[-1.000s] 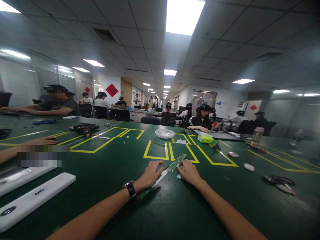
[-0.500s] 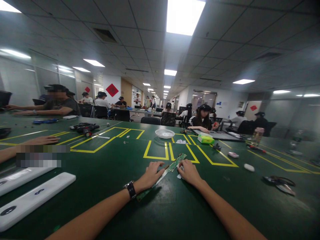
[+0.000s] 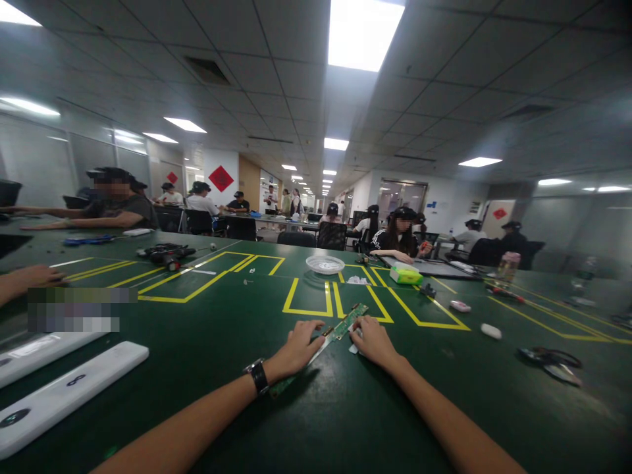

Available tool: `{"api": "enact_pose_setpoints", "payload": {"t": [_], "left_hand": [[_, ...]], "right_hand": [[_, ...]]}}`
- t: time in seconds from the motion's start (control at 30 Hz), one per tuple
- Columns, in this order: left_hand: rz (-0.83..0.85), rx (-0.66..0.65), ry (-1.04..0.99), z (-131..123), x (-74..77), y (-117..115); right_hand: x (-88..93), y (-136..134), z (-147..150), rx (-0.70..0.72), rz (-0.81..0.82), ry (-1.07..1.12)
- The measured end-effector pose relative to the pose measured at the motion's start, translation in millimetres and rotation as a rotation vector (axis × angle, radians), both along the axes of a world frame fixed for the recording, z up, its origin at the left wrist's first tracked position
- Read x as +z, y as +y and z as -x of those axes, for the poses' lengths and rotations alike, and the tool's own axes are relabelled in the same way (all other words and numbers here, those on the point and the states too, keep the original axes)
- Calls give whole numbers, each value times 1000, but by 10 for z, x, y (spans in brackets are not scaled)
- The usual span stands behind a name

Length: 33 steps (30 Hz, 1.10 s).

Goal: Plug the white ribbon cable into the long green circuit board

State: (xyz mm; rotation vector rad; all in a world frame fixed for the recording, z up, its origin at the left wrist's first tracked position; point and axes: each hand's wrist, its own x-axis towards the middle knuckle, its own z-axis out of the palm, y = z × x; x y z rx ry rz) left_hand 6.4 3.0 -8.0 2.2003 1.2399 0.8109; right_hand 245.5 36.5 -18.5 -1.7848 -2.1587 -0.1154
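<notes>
A long, narrow green circuit board [image 3: 344, 325] lies slantwise on the green table, its far end up and to the right. My left hand [image 3: 299, 345], with a black-strapped watch at the wrist, grips the middle of the board between thumb and fingers and covers part of it. Close to the far end, my right hand [image 3: 371, 337] has its fingers bent and pressed on the board's right edge. A small white piece [image 3: 353, 349] shows under the right hand; what it is I cannot make out.
Beyond the hands stand a white plastic basket [image 3: 324, 264] and a green tissue pack [image 3: 405, 274]. Two long white casings [image 3: 99, 378] lie at left. A black cable bundle [image 3: 553, 359] and a white oval case [image 3: 491, 331] are at right. Other people sit around.
Both my hands and the circuit board stay practically where they were. At the left, another person's hand has drawn back toward the left edge.
</notes>
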Motion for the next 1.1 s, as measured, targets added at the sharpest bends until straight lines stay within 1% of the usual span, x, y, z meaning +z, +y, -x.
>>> {"api": "enact_pose_setpoints", "payload": {"t": [0.17, 0.8, 1.1], "left_hand": [[-1, -5, 5, 0, 20, -18], [-48, -21, 22, 5, -43, 13], [-53, -21, 43, 4, -19, -10]], "right_hand": [[3, -5, 5, -4, 10, 3], [-29, 24, -22, 17, -14, 5], [-39, 35, -25, 17, -19, 9]]}}
